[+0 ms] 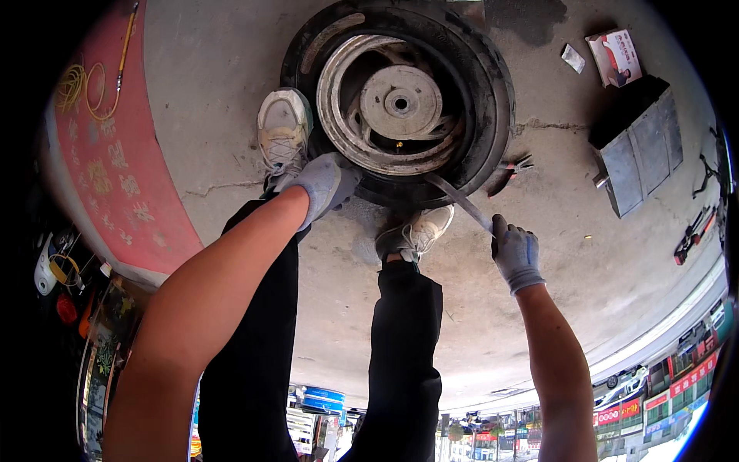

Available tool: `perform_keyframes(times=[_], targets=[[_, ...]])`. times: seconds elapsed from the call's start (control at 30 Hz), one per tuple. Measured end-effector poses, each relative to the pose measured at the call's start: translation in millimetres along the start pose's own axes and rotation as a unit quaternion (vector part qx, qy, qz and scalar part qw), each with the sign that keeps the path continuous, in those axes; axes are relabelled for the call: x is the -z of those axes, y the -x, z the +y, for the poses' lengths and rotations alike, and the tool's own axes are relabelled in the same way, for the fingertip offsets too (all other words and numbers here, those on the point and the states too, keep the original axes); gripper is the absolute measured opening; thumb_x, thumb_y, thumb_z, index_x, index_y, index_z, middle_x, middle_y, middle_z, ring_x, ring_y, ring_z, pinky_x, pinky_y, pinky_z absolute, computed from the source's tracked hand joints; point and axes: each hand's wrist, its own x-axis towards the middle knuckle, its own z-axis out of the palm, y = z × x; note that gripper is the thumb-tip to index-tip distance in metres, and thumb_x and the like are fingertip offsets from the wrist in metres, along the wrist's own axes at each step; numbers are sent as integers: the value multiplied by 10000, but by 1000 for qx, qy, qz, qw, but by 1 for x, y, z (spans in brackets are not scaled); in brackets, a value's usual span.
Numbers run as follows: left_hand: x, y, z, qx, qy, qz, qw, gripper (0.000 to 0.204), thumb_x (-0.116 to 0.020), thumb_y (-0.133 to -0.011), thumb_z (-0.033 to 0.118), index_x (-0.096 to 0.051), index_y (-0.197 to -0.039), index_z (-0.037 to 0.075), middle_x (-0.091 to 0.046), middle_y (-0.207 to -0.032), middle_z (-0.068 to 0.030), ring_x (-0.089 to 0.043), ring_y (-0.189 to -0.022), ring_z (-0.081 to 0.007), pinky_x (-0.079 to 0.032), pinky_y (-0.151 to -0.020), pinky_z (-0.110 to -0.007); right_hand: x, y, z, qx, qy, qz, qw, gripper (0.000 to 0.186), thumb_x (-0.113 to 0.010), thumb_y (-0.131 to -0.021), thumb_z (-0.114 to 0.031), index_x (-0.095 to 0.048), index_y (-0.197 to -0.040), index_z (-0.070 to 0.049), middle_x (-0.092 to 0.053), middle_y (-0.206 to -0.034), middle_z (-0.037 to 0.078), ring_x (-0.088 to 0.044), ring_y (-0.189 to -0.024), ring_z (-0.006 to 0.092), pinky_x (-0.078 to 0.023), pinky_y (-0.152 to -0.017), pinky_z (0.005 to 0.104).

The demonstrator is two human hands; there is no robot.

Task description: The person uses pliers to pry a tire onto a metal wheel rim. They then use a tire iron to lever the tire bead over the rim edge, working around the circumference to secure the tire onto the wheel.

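Observation:
A black tire on a pale metal rim lies flat on the concrete. My left hand, in a grey glove, is curled at the tire's lower-left edge beside my left shoe; what its fingers hold is hidden. My right hand, also gloved, is closed on a long metal tire lever, whose far end meets the tire beside the rim's lower-right edge. My right shoe stands just below the tire. Red-handled pliers lie at the tire's right.
A dark metal box, a cardboard box, a small white packet and tools lie right. A yellow hose rests on a red mat at left, near assorted items. Storefronts show along the lower rim.

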Motion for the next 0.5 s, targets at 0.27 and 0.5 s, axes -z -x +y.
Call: perform_keyframes(times=[0.27,0.5], targets=[[-77,-13,-63,-111,-355,333,866,637,-590,-839,167,-378,-1423,31,-499,-1301,-222,-495,-1217,-415,-442,-989,-469,-26,-37,21,-84,-8,-40,996,137,-511,-913,-183,-525,-1042,-137,-683,-785,121,-692,-742,324,-516,-659,469],[-73,-5,-47,-112,-477,295,820,579,-567,-867,227,-411,-1383,15,-554,-1210,-188,-619,-1043,-346,-509,-830,-464,0,-13,39,-41,-117,-17,992,206,-527,-905,-166,-546,-1109,-148,-676,-820,163,-661,-761,389,-506,-657,513]])
